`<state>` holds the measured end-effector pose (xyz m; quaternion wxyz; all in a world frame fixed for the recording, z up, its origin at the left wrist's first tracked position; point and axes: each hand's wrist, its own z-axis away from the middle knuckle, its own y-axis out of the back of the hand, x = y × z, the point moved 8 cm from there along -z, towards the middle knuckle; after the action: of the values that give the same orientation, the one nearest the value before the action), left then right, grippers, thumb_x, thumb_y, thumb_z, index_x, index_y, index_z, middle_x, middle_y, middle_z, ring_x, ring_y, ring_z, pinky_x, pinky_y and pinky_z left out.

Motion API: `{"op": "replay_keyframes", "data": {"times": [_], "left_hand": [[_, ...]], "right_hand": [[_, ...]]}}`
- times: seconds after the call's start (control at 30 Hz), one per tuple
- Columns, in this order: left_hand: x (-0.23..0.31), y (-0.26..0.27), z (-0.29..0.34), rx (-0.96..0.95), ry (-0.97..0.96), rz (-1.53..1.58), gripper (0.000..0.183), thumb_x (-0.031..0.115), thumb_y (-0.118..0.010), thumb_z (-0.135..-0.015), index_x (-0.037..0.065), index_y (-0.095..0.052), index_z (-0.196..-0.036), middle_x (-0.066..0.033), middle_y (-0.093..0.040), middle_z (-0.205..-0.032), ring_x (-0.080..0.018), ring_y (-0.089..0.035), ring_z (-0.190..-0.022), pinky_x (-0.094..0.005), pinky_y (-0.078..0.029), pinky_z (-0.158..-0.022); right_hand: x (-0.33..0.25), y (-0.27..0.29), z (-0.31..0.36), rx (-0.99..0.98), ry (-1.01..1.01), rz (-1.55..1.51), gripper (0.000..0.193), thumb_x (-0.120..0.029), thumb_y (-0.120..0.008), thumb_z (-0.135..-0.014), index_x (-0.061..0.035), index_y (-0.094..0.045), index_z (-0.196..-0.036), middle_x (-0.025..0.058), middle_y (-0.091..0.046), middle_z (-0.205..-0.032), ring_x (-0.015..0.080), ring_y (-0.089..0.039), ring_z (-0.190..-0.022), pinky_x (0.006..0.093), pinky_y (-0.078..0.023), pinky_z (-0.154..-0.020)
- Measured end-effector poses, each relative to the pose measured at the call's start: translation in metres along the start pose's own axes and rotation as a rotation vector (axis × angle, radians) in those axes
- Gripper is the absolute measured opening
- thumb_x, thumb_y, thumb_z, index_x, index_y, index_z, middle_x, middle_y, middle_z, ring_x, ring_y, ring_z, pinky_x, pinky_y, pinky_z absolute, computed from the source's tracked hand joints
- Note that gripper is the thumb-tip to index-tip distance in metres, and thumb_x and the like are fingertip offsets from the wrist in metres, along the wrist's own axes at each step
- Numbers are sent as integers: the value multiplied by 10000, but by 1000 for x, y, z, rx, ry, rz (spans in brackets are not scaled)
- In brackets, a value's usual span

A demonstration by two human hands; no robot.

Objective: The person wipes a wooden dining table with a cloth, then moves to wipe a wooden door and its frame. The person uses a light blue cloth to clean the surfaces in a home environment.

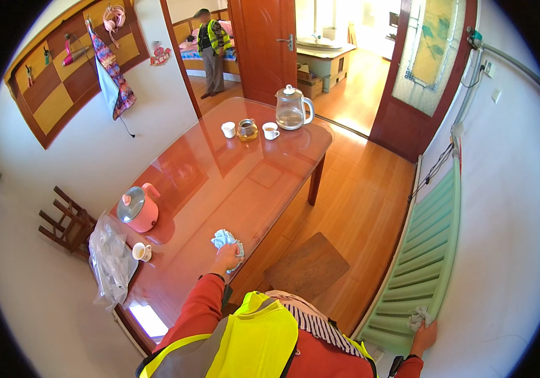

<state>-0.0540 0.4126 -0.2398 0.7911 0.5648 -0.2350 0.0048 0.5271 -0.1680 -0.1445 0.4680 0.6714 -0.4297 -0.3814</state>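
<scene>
My left hand (226,257) is closed on a crumpled light blue cloth (224,239), pressed to the glossy tabletop near the table's right edge. Down at the lower right, my right hand (425,338) grips a greyish cloth (419,316) against the lower end of the green radiator (412,264). Both cloths are bunched up, and my right fingers are partly hidden. The reddish-brown table (210,201) stretches away in front of me. To the left of my left hand, a small white cup (141,252) rests on it.
A pink electric pot (137,211) and a clear plastic bag (109,258) are at the table's left. At its far end stand a glass kettle (291,110), a small teapot (247,130) and two cups. A wooden stool (308,264) is beside me. Another person (212,50) stands beyond the doorway.
</scene>
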Motion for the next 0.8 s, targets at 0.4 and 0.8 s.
{"op": "replay_keyframes", "data": {"times": [0.4,0.8], "left_hand": [[28,11,35,173,114,-129,296,294,-689,-826,124,-533,-1012,-132,-550,-1106,-342,-518,-1083,-471,-434,-893],[36,12,42,147,166,-154,338,301,-651,-867,108,-531,-1116,-139,-529,-1190,-336,-490,-1163,-496,-406,-940]], "right_hand": [[13,-16,1,-84,-31,75,472,-288,-624,-877,19,-547,-1227,215,-627,-1150,376,-611,-1013,454,-493,-827],[8,-10,2,-55,-25,104,497,-295,-632,-870,12,-530,-1248,208,-627,-1156,369,-609,-1018,446,-492,-836]]}}
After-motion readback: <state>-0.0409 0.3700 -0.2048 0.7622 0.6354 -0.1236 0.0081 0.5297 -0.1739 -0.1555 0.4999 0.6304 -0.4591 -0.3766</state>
